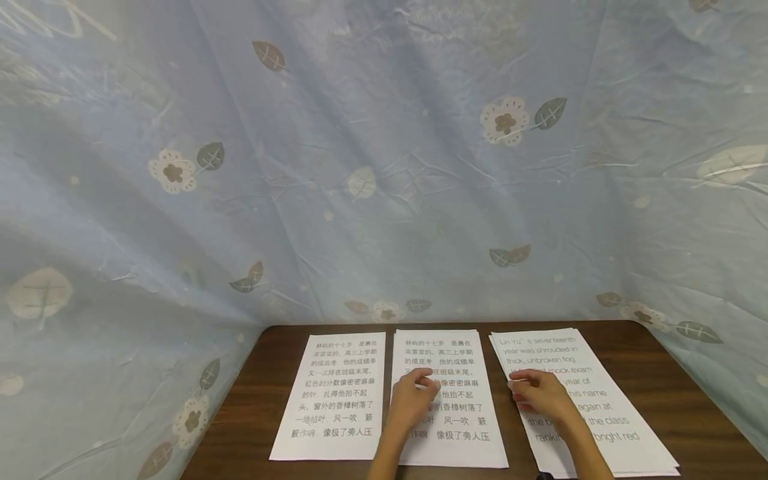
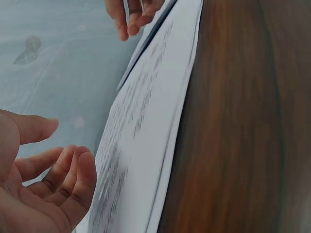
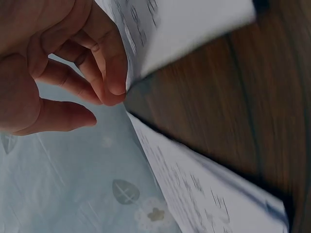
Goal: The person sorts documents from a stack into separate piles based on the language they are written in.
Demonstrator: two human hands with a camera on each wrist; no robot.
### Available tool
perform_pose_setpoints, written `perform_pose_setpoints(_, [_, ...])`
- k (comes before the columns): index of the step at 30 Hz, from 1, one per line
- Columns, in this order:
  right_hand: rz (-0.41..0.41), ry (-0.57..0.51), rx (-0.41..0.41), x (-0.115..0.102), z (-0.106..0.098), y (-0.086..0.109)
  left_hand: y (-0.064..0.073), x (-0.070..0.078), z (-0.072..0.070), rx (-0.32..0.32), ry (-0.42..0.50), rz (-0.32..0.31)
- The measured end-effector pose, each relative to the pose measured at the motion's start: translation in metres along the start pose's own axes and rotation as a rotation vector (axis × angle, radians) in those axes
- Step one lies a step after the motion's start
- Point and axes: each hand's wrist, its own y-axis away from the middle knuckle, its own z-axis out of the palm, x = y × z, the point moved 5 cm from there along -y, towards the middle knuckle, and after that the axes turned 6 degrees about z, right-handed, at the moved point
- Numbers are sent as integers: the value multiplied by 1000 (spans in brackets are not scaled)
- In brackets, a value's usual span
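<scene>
My left hand [image 1: 413, 400] is over the middle stack of paper [image 1: 459, 450], which carries printed Chinese text. Its fingers are loosely curled, and the left wrist view shows a gap between thumb [image 2: 41, 128] and fingertips with nothing in it. Over the left edge of the right-hand stack [image 1: 627, 457], printed in large English letters, is my right hand [image 1: 543, 399]. In the right wrist view its fingers [image 3: 115, 73] bend loosely beside the paper's edge, the thumb apart and nothing gripped. Each hand covers part of the print beneath it.
Another sheet stack [image 1: 336, 400] with Chinese text lies at the left. All three stacks lie side by side on a dark brown wooden table [image 1: 240, 427], strips of wood showing between them. A pale blue curtain [image 1: 384, 200] with flowers and leaves hangs behind and at the sides.
</scene>
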Motion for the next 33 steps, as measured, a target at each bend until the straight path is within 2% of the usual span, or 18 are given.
perform_pose_setpoints(11, [-2,-91,-31,-15,34,2,1,-20,-42,21,-50,8])
perform_pose_setpoints(19, [-15,-82,-16,-19,38,3,-1,-30,-64,57,-78,-4])
perform_pose_setpoints(24, [-2,-53,1,-15,34,0,-1,-32,-71,72,-88,-4])
perform_pose_setpoints(33, [1,-29,4,-10,35,-4,-4,-36,-75,66,-86,-18])
